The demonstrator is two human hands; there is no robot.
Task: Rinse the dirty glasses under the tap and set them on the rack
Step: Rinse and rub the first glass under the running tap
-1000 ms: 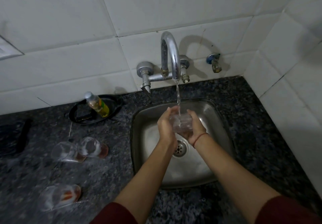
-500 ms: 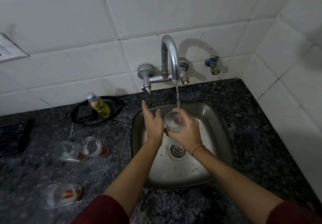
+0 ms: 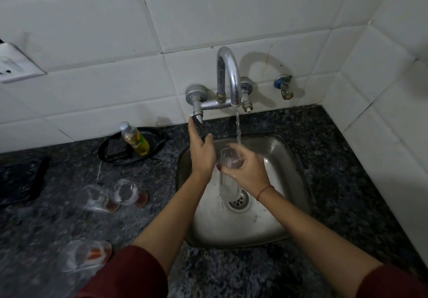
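Observation:
My right hand (image 3: 245,170) grips a clear glass (image 3: 228,177) upright over the steel sink (image 3: 284,156), and water from the chrome tap (image 3: 228,77) runs into it. My left hand (image 3: 201,151) is off the glass, fingers straight, reaching up with its fingertips at the tap's left handle (image 3: 196,114). Three dirty glasses with brown dregs lie on the dark counter to the left: two side by side (image 3: 92,197) (image 3: 128,192) and one nearer me (image 3: 81,255).
A black dish (image 3: 155,140) holding a small bottle of yellow liquid (image 3: 135,138) and a scrub pad sits left of the tap. A dark object (image 3: 20,179) lies at the far left. White tiled walls close off the back and right. No rack shows.
My left hand let go of the glass and rose toward the left tap handle. My right hand took the glass alone and holds it upright under the stream.

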